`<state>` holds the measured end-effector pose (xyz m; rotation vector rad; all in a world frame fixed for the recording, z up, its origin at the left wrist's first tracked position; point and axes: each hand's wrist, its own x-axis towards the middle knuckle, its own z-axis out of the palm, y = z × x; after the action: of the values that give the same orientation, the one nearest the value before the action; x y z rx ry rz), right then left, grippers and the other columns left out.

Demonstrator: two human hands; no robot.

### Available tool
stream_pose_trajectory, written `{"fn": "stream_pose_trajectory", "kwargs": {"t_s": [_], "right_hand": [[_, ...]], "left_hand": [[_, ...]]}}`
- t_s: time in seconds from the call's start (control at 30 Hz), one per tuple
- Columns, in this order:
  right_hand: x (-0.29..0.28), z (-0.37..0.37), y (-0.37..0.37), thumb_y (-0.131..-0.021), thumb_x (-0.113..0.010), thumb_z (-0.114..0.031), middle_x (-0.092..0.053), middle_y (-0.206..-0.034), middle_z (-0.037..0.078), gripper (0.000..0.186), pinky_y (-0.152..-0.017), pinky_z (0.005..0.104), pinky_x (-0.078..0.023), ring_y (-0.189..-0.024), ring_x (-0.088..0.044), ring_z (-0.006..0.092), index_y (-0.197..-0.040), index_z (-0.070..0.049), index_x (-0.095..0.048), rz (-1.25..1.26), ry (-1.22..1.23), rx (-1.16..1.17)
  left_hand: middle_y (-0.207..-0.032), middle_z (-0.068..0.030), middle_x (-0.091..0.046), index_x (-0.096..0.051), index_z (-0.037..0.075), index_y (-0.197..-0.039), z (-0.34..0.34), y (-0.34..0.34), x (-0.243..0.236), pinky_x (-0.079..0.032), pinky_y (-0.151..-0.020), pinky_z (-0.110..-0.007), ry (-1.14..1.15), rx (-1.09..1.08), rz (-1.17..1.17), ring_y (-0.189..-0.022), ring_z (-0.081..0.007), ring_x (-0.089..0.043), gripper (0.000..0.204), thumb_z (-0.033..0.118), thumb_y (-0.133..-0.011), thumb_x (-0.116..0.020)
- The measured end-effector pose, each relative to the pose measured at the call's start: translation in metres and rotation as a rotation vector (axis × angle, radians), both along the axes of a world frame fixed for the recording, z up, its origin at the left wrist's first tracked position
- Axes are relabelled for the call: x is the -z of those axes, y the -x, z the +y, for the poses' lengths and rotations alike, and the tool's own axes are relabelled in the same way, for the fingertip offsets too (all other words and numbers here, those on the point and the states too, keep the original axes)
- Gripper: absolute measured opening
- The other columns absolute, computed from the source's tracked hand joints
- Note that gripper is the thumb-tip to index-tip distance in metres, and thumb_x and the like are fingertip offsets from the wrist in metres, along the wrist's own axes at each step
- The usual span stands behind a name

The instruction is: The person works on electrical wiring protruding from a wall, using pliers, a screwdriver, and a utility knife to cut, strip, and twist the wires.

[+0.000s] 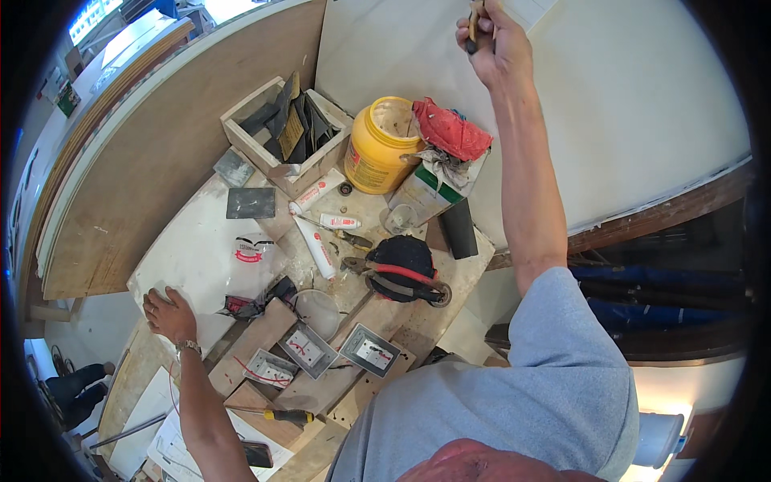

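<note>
My left hand (170, 316), with a watch at its wrist, lies with fingers spread on the left edge of a white board (181, 269) on the workbench. Stretched far up to the white wall panel, my right hand (498, 50) is closed round a small tool with a yellow-and-black handle (474, 32); its working end is out of sight. A clear plastic bag (255, 265) lies on the board. Right of it are pliers with red handles (401, 271) on a black round thing, several white tubes (316, 247) and a dark flat sheet (250, 203).
A wooden box (241, 128) of sandpaper pieces, a yellow tub (377, 153) and a tin (426, 193) topped with a red cloth (451, 132) stand at the back. Nearer are metal electrical boxes (371, 350), a screwdriver (289, 415), papers (173, 446) and a phone (257, 455).
</note>
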<state>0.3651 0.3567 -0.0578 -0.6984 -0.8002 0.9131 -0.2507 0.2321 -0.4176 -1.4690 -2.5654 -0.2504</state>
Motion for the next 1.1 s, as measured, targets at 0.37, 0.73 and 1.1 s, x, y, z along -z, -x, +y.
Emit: {"fn": "stream_pose_trajectory", "kwargs": {"t_s": [0.37,0.73,1.1], "right_hand": [[-0.006,-0.007,-0.001,-0.100,-0.067,-0.015,-0.047,-0.074,0.002,0.023,-0.065,0.0355,-0.052,-0.075,-0.060,0.0234,-0.085,-0.005,-0.053,0.032,0.064,0.020],[0.022,-0.009,0.018,-0.095,-0.073,-0.013,-0.058,-0.084,0.006,0.020,-0.067,0.0372,-0.056,-0.084,-0.067,0.0245,-0.098,-0.004,-0.055,-0.193,0.131,-0.016],[0.025,0.029,0.033,-0.089,-0.076,-0.015,-0.059,-0.093,0.006,0.039,-0.068,0.0369,-0.051,-0.085,-0.060,0.0167,-0.115,-0.005,-0.047,-0.288,0.160,0.262]], "left_hand": [[-0.158,-0.0171,-0.041,-0.045,0.010,-0.149,0.002,-0.004,-0.005,-0.026,-0.117,-0.061,0.018,-0.029,-0.017,-0.148,-0.0345,-0.036,0.060,0.050,-0.105,-0.041],[-0.157,-0.0171,-0.042,-0.045,0.010,-0.148,0.002,-0.003,-0.006,-0.027,-0.116,-0.060,0.015,-0.021,-0.019,-0.147,-0.0339,-0.037,0.058,0.049,-0.105,-0.041],[-0.157,-0.0164,-0.043,-0.046,0.010,-0.147,0.002,-0.005,-0.006,-0.027,-0.117,-0.059,-0.003,-0.023,-0.024,-0.147,-0.0331,-0.037,0.057,0.048,-0.104,-0.043]]}}
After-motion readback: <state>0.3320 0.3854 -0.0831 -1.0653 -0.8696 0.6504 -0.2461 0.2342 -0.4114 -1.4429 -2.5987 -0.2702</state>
